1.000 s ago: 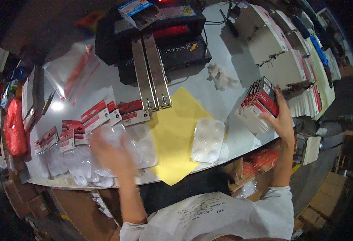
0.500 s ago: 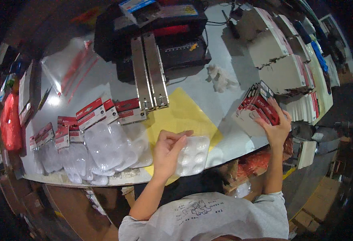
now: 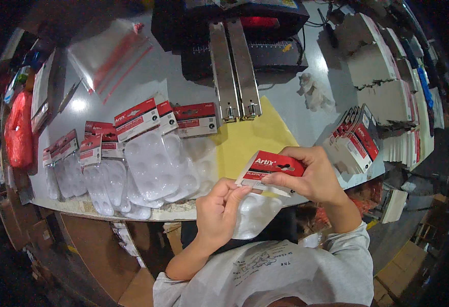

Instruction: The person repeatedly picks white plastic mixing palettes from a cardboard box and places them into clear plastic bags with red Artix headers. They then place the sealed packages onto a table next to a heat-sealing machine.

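My left hand is closed on the edge of a white plastic paint palette with round wells, held just off the table's front edge. My right hand pinches a red and white folded header card with a hanging hole. The card sits at the palette's upper end, and its lower edge looks parted. Whether the palette is inside the card's fold, I cannot tell. Beneath the card lies a yellow sheet. More header cards are fanned in a stack to the right.
A black stapling machine with two metal rails stands ahead. Carded palettes are heaped at left. Clear bags lie behind them, near a red plastic bundle. Card stacks line the right, with crumpled film nearby.
My right hand has come from the card stack to the palette, bringing one header card. My left hand still holds the palette, which now tilts. The whole view has shifted.
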A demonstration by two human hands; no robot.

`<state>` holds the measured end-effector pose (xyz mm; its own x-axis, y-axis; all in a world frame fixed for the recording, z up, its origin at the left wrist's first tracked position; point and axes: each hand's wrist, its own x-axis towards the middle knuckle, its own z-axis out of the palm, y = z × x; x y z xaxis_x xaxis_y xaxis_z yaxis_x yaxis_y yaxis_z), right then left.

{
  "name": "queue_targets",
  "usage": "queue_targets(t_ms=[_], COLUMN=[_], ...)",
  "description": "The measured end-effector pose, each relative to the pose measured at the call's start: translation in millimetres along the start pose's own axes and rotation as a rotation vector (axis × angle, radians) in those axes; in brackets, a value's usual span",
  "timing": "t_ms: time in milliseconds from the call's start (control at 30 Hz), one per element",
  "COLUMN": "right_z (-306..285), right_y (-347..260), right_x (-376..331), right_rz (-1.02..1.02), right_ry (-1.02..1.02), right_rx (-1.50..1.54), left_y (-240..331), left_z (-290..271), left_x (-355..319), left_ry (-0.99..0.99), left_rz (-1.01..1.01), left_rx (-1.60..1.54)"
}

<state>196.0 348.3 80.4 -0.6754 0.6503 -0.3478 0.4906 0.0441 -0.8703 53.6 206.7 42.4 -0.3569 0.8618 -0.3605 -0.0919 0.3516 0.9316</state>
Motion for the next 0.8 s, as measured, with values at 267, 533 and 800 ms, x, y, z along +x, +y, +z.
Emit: queue_targets(t_ms=[267, 533, 800], right_z=[-4.3, 3.8, 27.7], right_y=[17.2, 55.7, 44.8], right_x=[1.3, -13.2, 10.9], right_rz=[-0.171, 0.171, 0.153], right_ry=[0.096, -0.092, 0.038], right_rx=[-0.171, 0.46, 0.694], left_y=[-9.7, -22.7, -18.6], left_z=[6.0, -2.8, 2.0], left_x=[3.5, 14.8, 36.0], left_ry=[0.178, 0.303, 0.432], left_rz=[0.134, 0.123, 0.294], left_rx=[0.079, -0.022, 0.151])
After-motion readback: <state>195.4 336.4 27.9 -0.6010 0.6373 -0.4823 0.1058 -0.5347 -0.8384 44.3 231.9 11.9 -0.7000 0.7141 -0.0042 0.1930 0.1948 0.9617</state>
